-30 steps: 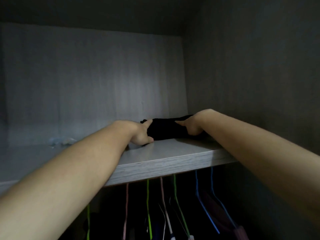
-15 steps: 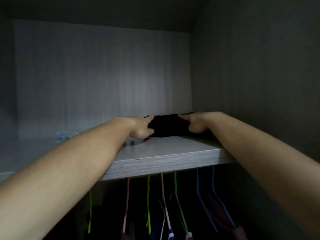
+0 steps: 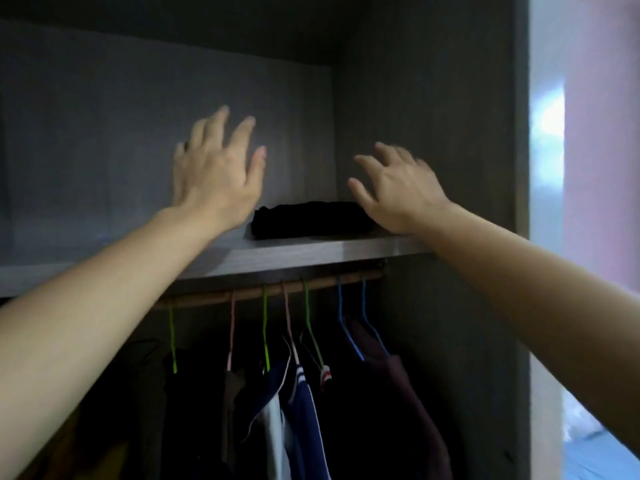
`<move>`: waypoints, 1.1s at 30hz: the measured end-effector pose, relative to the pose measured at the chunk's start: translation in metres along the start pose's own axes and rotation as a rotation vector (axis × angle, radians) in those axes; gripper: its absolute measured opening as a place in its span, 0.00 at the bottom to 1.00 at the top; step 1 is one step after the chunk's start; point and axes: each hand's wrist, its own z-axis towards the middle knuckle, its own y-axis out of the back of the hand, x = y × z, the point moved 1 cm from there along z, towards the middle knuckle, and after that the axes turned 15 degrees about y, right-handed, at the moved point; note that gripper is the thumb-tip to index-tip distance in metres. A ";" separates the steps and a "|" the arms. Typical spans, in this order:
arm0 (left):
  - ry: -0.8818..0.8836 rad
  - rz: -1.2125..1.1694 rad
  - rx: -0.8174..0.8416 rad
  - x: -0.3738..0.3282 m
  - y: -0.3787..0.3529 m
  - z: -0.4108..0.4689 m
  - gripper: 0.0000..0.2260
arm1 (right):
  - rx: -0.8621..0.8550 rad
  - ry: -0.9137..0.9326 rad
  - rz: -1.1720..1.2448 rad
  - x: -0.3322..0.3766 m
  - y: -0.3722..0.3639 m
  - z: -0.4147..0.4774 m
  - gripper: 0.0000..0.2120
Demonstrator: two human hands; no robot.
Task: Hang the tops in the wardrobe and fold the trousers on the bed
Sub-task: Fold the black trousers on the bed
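Left hand (image 3: pixel 214 174): fingers spread and straight, holding nothing, raised at 10 o'clock of the folded black garment (image 3: pixel 311 220). Right hand (image 3: pixel 398 192): fingers likewise spread, empty, at 2 o'clock of the garment; its heel overlaps the garment's right end, and contact cannot be confirmed. The garment lies flat on the wardrobe shelf (image 3: pixel 294 252), close to the right side panel (image 3: pixel 433 98). At 6 o'clock, beneath the shelf, a rail (image 3: pixel 194 299) carries green, pink and blue hangers (image 3: pixel 265 327) with dark tops (image 3: pixel 304 403) hung on them.
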 end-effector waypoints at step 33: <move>-0.545 -1.113 0.625 -0.724 0.242 -0.506 0.30 | 0.674 -0.917 -0.851 -0.182 0.473 -0.830 0.31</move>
